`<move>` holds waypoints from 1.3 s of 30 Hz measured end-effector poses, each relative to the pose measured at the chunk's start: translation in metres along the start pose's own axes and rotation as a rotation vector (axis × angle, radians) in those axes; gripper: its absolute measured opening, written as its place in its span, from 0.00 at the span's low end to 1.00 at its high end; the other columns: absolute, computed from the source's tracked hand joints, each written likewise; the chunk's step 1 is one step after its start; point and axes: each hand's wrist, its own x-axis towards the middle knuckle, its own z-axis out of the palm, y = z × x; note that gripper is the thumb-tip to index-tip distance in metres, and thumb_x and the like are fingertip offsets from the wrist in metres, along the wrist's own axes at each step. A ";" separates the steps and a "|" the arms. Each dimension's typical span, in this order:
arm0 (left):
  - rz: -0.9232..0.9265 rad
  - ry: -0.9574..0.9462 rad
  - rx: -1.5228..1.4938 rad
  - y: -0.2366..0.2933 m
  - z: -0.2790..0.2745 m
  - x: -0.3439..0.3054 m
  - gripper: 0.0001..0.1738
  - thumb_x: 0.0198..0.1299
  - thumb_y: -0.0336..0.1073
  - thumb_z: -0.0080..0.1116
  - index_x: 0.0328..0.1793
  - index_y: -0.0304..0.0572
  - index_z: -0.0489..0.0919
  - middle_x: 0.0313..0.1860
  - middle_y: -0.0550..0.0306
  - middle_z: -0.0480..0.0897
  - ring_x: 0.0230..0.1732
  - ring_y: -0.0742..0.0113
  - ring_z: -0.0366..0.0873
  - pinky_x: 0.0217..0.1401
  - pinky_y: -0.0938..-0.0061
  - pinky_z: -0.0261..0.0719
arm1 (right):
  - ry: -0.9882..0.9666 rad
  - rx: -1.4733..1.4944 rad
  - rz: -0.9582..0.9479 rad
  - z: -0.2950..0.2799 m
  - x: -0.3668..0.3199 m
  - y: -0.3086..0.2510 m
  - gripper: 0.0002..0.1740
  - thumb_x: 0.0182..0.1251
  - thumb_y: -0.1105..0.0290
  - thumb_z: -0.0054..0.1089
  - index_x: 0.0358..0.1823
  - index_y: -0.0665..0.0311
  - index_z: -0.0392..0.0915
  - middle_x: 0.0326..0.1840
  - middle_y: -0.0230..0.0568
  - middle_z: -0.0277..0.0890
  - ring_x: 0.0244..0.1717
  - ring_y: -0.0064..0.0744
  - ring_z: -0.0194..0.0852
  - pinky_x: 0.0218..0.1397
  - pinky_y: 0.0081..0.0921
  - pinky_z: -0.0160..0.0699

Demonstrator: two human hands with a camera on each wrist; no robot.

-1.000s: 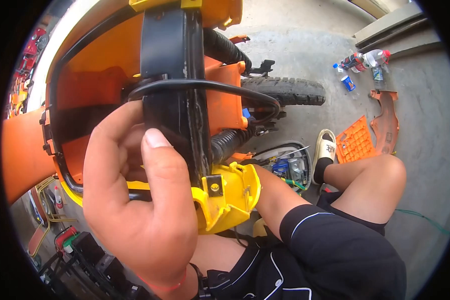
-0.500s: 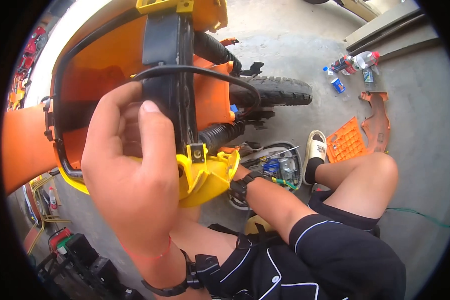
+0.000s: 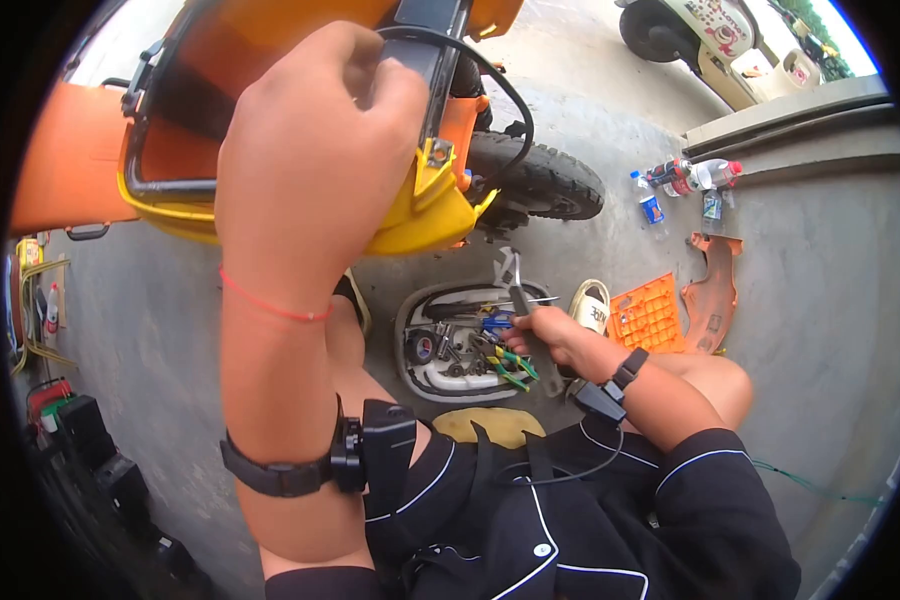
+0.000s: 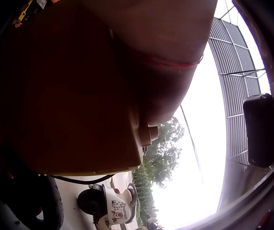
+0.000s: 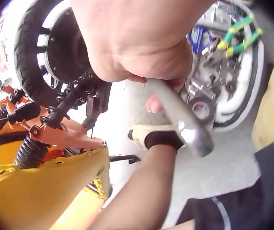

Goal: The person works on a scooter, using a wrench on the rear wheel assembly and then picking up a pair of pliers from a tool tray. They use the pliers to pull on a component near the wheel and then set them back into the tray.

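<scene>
My left hand [image 3: 320, 150] is raised against the yellow and orange scooter bodywork [image 3: 410, 225], beside a black frame piece [image 3: 440, 45] and a looped black cable [image 3: 515, 100]. Its fingers are curled and the tips hidden, so I cannot tell whether they grip anything. Lower down, my right hand [image 3: 550, 340] grips a wrench [image 3: 516, 290] by its grey handle, the metal head pointing toward the wheel [image 3: 545, 180]. The right wrist view shows the handle's rounded metal end [image 5: 194, 139] sticking out of the fist. Under that hand lies a tray-like shell [image 3: 405, 375] of tools.
In the shell are green-yellow pliers [image 3: 510, 368], a tape roll [image 3: 422, 347] and blue handles [image 5: 199, 39]. Orange plastic panels [image 3: 645, 312], bottles [image 3: 710, 175] and a slipper [image 3: 592, 305] are on the floor to the right. A white scooter [image 3: 720, 35] stands behind.
The right hand has come into view from behind the yellow bodywork, holding a wrench above the shell. My left hand has shifted up in the picture, its back now toward the camera. The view has moved down.
</scene>
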 end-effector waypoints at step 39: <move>-0.051 -0.065 -0.176 0.002 0.001 -0.002 0.15 0.69 0.35 0.58 0.55 0.30 0.81 0.44 0.54 0.87 0.45 0.73 0.84 0.50 0.78 0.80 | 0.530 -1.026 -1.015 -0.088 0.155 -0.044 0.16 0.64 0.76 0.56 0.50 0.59 0.85 0.49 0.54 0.83 0.54 0.59 0.79 0.56 0.46 0.78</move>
